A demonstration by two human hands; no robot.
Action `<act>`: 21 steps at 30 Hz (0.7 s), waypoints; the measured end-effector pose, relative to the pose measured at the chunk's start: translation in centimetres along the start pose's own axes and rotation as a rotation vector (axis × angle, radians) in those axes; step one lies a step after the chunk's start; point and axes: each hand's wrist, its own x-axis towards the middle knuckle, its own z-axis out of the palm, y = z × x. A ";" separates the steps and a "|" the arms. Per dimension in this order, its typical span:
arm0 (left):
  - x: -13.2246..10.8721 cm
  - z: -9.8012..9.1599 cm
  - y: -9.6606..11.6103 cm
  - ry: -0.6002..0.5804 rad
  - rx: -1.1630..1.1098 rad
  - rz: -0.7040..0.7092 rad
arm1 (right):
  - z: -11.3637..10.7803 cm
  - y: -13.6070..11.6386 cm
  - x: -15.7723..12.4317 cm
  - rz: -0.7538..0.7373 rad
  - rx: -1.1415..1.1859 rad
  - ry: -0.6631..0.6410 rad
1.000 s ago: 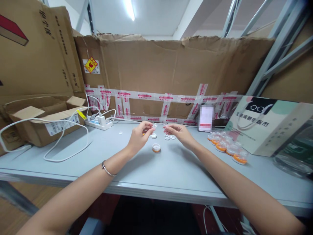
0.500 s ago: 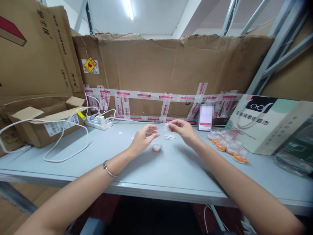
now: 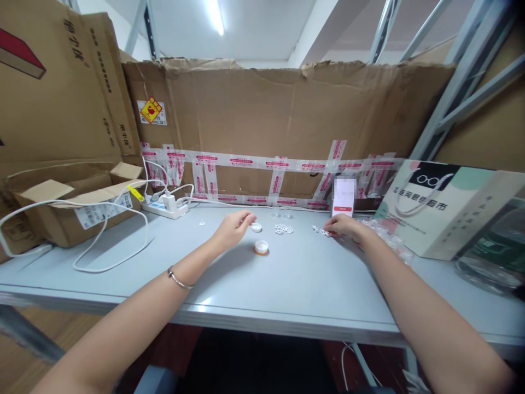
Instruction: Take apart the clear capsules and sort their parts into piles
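Note:
My left hand (image 3: 233, 229) is closed, its fingers curled and the fingertips together beside a white round disc (image 3: 256, 227); whether anything is between them I cannot make out. Just in front stands a small round container (image 3: 261, 248) with a clear-white top and an orange base. Over to the right, my right hand (image 3: 343, 225) has its fingertips pinched down on small white plastic pieces (image 3: 324, 232) lying on the table. Between the hands is a small pile of white ring-shaped pieces (image 3: 284, 229). Two clear plastic caps (image 3: 281, 212) sit behind that pile.
Clear plastic containers (image 3: 388, 238) stand partly hidden behind my right forearm. A phone (image 3: 343, 197) leans at the back, near a paper bag (image 3: 438, 208) and a large bottle (image 3: 492, 251). Leftward are a power strip (image 3: 166, 207), white cables and an open cardboard box (image 3: 74, 202).
My right hand has moved right, from above the ring pile to the small white pieces. The clear piece it held has left it. My left hand has drawn slightly left, its fingers closing.

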 end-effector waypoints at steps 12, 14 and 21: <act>-1.0 0.3 0.5 -0.467 0.140 -0.019 | 8.1 -9.5 -6.9 -0.533 0.004 -0.455; -0.9 0.6 0.2 -0.474 0.130 -0.010 | 9.6 -9.5 -7.6 -0.557 -0.025 -0.480; -0.8 0.9 -0.2 -0.499 0.089 -0.064 | 10.5 -9.0 -7.8 -0.510 0.063 -0.531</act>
